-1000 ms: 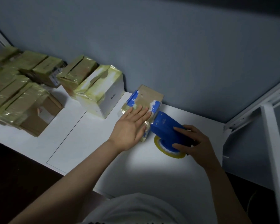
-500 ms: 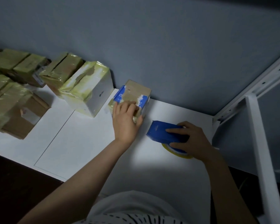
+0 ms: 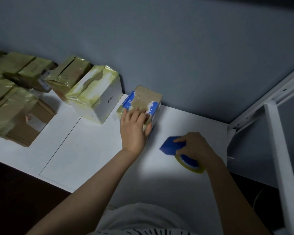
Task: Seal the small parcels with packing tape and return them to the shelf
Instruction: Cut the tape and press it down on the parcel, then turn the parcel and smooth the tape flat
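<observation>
Left end, back edge of the shelf (image 3: 92,158): taped parcels (image 3: 15,102), then a white box (image 3: 95,97).
Middle, back edge, against the wall: small parcel (image 3: 146,97). Your left hand (image 3: 134,128) is curled over its top, thumb on the right side.
Right: your right hand (image 3: 195,146) grips the tape dispenser (image 3: 170,146), resting on the shelf.
Risk: shove the small parcel sideways and it likely knocks the white box.

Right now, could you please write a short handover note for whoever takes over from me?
Left hand grips the blue parcel, which stands on the white shelf by the wall, tape across its near end.
Right hand holds the tape dispenser down on the shelf.
Other taped parcels sit to the left.
Left to do: probably release this one and check for any parcel unsealed.
</observation>
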